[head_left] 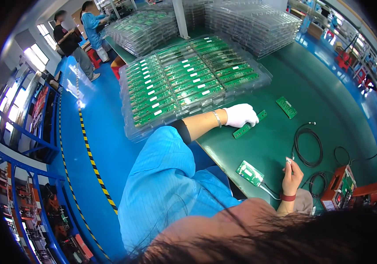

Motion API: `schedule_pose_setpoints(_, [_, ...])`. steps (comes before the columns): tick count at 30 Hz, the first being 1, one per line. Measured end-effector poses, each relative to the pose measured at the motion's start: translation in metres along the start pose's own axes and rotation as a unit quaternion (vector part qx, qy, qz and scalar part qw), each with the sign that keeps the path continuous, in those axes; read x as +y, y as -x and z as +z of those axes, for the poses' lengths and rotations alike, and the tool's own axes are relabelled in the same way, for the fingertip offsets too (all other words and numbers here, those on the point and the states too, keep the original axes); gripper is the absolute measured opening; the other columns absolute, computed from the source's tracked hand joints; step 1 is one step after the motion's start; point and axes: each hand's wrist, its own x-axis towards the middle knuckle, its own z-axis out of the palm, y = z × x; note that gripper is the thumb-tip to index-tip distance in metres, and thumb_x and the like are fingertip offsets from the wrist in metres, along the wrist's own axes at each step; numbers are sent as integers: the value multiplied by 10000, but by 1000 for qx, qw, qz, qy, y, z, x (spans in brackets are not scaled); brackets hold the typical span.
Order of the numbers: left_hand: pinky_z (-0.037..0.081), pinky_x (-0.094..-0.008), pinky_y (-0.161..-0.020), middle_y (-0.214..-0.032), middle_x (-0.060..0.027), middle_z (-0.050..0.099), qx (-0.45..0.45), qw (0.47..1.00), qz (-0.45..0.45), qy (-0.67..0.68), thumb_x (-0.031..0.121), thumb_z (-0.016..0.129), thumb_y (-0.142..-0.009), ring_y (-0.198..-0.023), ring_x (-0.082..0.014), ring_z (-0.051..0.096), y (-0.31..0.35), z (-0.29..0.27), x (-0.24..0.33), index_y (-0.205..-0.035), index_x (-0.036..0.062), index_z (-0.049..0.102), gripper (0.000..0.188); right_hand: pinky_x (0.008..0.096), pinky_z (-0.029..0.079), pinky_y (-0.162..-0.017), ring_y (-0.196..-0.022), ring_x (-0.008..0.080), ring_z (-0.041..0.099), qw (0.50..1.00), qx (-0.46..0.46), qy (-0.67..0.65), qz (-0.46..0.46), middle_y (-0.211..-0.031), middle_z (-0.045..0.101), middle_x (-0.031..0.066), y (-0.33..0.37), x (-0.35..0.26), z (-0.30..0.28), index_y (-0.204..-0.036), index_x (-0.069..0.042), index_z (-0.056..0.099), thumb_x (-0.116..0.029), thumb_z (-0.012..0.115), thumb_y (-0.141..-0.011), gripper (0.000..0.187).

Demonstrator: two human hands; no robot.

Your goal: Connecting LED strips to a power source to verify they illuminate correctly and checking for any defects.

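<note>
My left hand [240,115], in a white glove, has its fingers closed on a narrow green circuit board [242,131] at the table's near side. My bare right hand [290,178] pinches the small end of a black cable [295,147] between thumb and fingertips. That cable lies coiled just beyond the hand. Between my arms, near the table edge, rests a wider green and white circuit board [250,173] with leads running toward my right wrist. Another small green board [286,108] lies beyond my left hand, to its right.
A clear plastic tray [129,119] full of green boards stands at the far left of the green table [325,92]. Stacked trays [250,26] rise behind it. An orange-red fixture [334,187] sits at the right. Two people stand far left; blue shelves [25,167] line the left.
</note>
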Motion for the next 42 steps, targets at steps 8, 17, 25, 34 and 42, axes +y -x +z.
schedule_pose_setpoints(8, [468,-424,-851,-1053,-111,641,-29,947,-307,-91,281,573,-831,-960,-312,601,-9,-22,83,-1148,129,609,353,231,434,-565,-595,134,526,1000,-9,-3,6,-825,670,84,1,5,-1,-1020,34,700,-14,594,-883,180])
schedule_pose_setpoints(17, [500,-410,-780,-1039,-146,630,-77,911,-399,-65,260,553,-858,-839,-297,620,-7,4,75,-1266,136,565,426,231,438,-561,-598,129,523,1000,-16,-2,11,-843,677,87,3,3,-1,-1019,42,698,-9,589,-885,180])
schedule_pose_setpoints(25, [496,-314,-627,-1033,-121,638,107,808,-332,475,50,567,-806,-724,-154,569,-60,-15,91,-1268,98,586,465,240,438,-541,-564,131,533,999,-18,29,6,-792,681,71,5,-1,-4,-1023,20,709,-30,606,-886,179])
schedule_pose_setpoints(34, [412,-206,-505,-945,-86,580,147,454,-280,833,85,532,-940,-583,-95,474,-123,43,102,-1418,75,402,495,236,387,-547,-561,126,470,999,-23,28,7,-740,640,40,-11,-2,7,-988,6,694,-91,586,-904,167])
schedule_pose_setpoints(42, [383,-203,-507,-946,-81,575,146,510,-285,798,84,490,-960,-586,-91,457,-123,42,129,-1431,71,396,481,243,372,-542,-556,122,448,991,-69,4,111,-667,612,15,-8,-17,12,-902,12,687,-105,583,-910,158])
